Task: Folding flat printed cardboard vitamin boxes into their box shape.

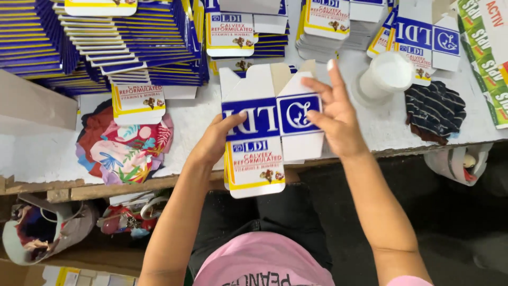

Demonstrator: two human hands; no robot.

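Carton blank (270, 132), blue, white and yellow, lies flat at the table's (32, 153) near edge, centre frame. Left hand (214, 140) pinches its 9 o'clock side, thumb on top. Right hand (333, 114) presses its 3 o'clock panel, fingers spread wide. Stacked blanks (132, 47) sit at 11 o'clock, a white cup (386, 74) at 2 o'clock.

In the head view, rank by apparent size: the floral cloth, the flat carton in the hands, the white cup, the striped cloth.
1. Flat carton, though it sits nearest the camera
2. Floral cloth
3. Striped cloth and white cup: too alike to rank
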